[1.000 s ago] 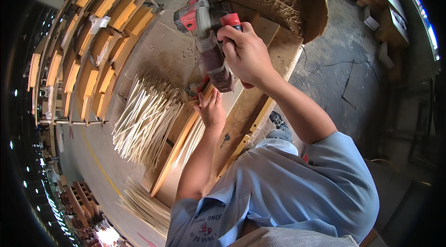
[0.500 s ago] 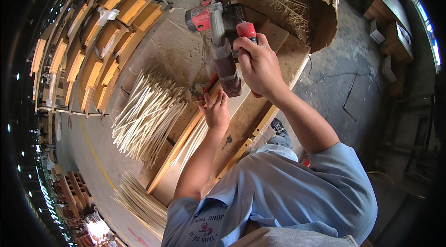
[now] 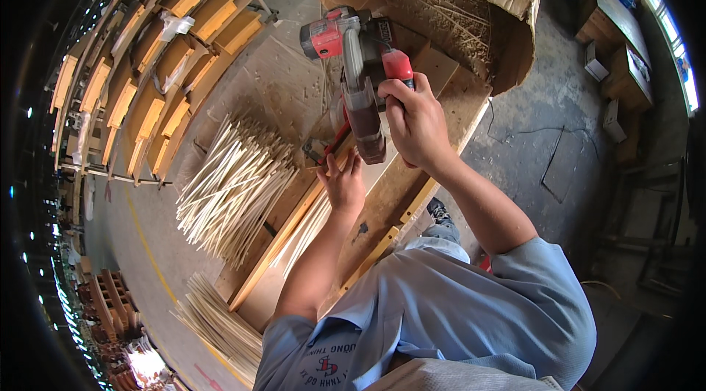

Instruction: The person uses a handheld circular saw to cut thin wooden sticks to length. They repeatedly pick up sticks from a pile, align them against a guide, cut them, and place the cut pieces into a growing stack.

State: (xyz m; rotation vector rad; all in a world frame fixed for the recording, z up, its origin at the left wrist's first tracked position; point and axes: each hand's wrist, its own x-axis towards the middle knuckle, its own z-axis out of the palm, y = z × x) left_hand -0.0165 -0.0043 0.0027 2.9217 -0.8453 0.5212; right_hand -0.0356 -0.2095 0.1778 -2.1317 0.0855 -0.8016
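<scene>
My right hand [image 3: 419, 122] is firmly grasping the handle of a red, grey and black power saw [image 3: 356, 71], which is standing at upper centre of the frame. My left hand [image 3: 344, 189] is resting at centre, fingers forward, beside a long orange-brown wooden rail [image 3: 272, 262]; whether it is pinching anything, I cannot tell. Slender, pale wooden sticks [image 3: 305, 225] are lying along the rail's right side, running toward lower left.

Principal risk, in my judgement: my left fingers are sitting near the saw's lower end, so a slip forward or an early drop of the saw could injure them. Uneven holding could let the sticks roll or splay, causing ragged or jammed cuts.

Condition: the saw is showing a red motor housing, a grey upper guard and a dark brownish lower guard hiding the blade. The sticks are appearing straight, cream-coloured and roughly parallel.
</scene>
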